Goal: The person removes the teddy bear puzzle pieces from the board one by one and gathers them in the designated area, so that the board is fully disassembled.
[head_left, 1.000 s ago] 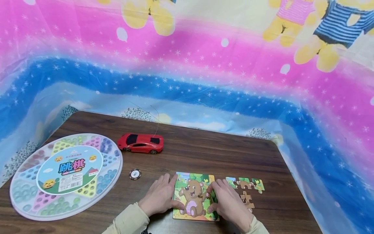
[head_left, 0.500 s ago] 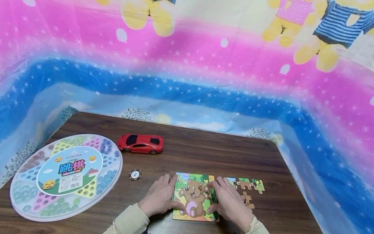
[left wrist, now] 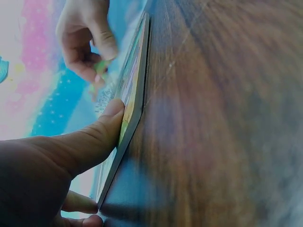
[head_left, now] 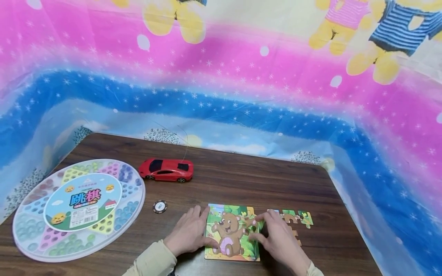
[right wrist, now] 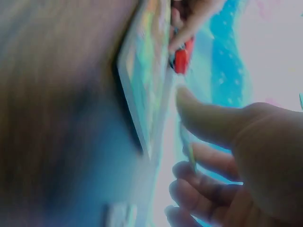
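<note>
The right hand [head_left: 281, 241] covers the right edge of the square cardboard bear puzzle [head_left: 230, 233] and part of the loose brown-and-green puzzle pieces [head_left: 292, 218] just right of it. Both wrist views are blurred; whatever the right hand's fingers pinch there cannot be made out. The small print on the round black-and-white chip [head_left: 159, 206] is unreadable.

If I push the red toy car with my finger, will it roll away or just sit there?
The red toy car would probably roll: it sits on its wheels on the smooth wooden table. It would likely go lengthwise, and only skid if pushed from the side. It looks like light plastic, so a gentle push may do. Its thin antenna looks bendy, so avoid pressing there.
</note>
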Demonstrator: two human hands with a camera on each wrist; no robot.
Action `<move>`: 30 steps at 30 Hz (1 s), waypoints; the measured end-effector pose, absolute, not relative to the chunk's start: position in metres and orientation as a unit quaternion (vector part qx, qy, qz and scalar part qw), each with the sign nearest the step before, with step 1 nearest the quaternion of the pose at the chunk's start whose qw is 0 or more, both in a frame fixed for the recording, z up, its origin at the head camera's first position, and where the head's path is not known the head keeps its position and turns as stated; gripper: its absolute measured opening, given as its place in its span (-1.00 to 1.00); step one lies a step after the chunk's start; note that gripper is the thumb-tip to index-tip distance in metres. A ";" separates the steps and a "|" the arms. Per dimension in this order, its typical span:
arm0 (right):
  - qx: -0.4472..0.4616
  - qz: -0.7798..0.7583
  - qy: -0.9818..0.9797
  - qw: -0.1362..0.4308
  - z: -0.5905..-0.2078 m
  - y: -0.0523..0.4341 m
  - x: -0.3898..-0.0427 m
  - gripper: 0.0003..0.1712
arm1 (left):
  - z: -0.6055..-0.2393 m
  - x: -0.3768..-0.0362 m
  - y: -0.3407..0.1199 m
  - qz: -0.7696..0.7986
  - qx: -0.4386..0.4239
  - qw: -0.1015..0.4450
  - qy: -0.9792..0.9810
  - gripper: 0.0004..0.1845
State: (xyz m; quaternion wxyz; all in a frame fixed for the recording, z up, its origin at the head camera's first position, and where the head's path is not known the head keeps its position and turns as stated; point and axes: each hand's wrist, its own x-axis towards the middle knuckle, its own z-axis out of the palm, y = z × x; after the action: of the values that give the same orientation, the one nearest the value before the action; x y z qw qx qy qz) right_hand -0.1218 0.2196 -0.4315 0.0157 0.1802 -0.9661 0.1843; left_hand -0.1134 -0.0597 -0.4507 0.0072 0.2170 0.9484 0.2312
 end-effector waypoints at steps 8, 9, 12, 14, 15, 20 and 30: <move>0.103 0.296 -0.945 0.090 -0.415 0.262 -0.125 -0.90 | -0.451 -0.113 -0.059 0.231 0.216 0.008 0.948 0.18; 0.093 0.295 -0.945 0.103 -0.413 0.268 -0.125 -0.91 | -0.451 -0.113 -0.059 0.231 0.216 0.006 0.948 0.18; 0.057 0.286 -0.947 0.136 -0.408 0.286 -0.123 -0.83 | -0.450 -0.113 -0.059 0.231 0.216 0.003 0.949 0.18; 0.032 0.276 -0.949 0.149 -0.405 0.297 -0.121 -0.76 | -0.450 -0.113 -0.058 0.230 0.215 0.005 0.949 0.17; 0.019 0.272 -0.950 0.155 -0.404 0.302 -0.120 -0.72 | -0.450 -0.113 -0.058 0.228 0.214 0.007 0.950 0.17; -0.041 0.274 -0.948 0.158 -0.403 0.323 -0.114 -0.67 | -0.448 -0.113 -0.058 0.227 0.208 0.018 0.951 0.18; -0.067 0.296 -0.942 0.144 -0.417 0.340 -0.119 -0.60 | -0.449 -0.114 -0.057 0.226 0.201 0.031 0.953 0.17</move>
State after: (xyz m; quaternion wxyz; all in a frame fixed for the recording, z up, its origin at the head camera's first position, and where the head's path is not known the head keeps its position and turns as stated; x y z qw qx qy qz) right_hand -0.1188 0.3396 -0.4170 0.1438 -0.0668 -0.9419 0.2962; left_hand -0.1145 -0.0570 -0.4492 0.0307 0.2013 0.9526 0.2262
